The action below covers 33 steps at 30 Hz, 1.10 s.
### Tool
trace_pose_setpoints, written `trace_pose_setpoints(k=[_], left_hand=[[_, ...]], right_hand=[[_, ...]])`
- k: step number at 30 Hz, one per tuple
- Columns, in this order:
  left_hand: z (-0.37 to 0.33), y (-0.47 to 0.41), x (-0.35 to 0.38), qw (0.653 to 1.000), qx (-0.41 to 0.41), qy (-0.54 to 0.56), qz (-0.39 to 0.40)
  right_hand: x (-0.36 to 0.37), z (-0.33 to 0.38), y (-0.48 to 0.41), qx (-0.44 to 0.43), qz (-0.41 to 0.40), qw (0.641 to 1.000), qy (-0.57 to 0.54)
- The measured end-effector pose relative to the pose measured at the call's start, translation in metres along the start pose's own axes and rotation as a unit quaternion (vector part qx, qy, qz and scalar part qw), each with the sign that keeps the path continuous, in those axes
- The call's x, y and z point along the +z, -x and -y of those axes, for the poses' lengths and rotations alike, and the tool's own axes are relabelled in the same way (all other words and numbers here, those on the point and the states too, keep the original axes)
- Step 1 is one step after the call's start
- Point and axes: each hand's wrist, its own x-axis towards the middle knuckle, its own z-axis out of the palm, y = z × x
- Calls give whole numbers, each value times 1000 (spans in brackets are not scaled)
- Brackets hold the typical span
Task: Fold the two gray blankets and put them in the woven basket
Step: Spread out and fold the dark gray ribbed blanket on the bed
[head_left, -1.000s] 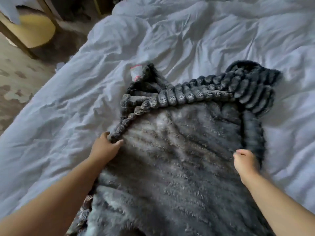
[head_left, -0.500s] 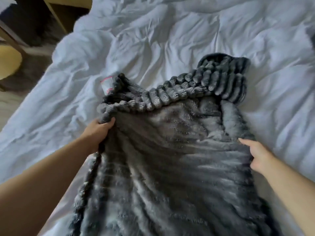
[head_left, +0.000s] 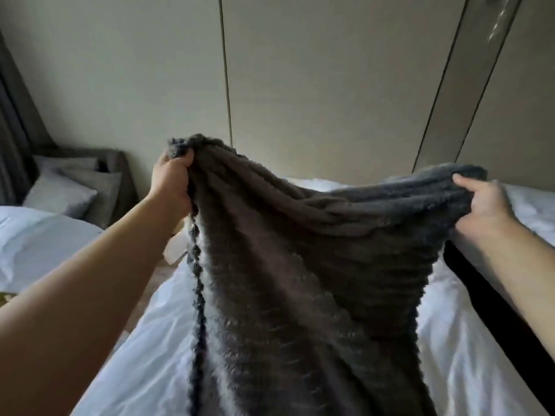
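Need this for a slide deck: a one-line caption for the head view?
Left hand and right hand grip a gray blanket, held up over the white bed.

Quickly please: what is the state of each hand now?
Left hand: closed, gripping the gray blanket at its upper corner.
Right hand: closed, gripping the blanket's other corner.

Lower end of the gray blanket — past the bottom edge

a bed lies covered by a rumpled white duvet, creased all over.
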Motion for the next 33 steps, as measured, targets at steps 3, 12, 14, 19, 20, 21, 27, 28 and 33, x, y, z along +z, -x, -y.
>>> trace_pose_setpoints(k=[3, 12, 14, 19, 20, 21, 27, 28, 33], left_hand=[[-41, 3, 0, 982, -30, -186, -21], [-42, 52, -21, 938, -138, -298, 106], [-41, 52, -18, 951, -72, -282, 101], [-42, 62, -10, 887, -152, -421, 112], [-44, 68, -8, 853, -189, -470, 123], [-45, 71, -5, 836, -200, -496, 124], [-48, 58, 18, 980, 1, -176, 93], [-49, 54, 19, 990, 19, -110, 91], [-37, 42, -3, 997, -16, -57, 46]], right_hand=[[-7, 38, 19, 7, 18, 1000, 5], [-29, 15, 60, 139, 77, 963, 220], [-27, 20, 61, 91, 72, 977, 176], [-18, 35, 62, 82, 111, 969, 204], [-13, 36, 62, 97, 111, 958, 246], [-8, 36, 63, 118, 110, 944, 287], [11, 35, 55, 34, 143, 966, 214], [12, 38, 52, 2, 134, 977, 166], [4, 33, 50, -1, 91, 995, 40]])
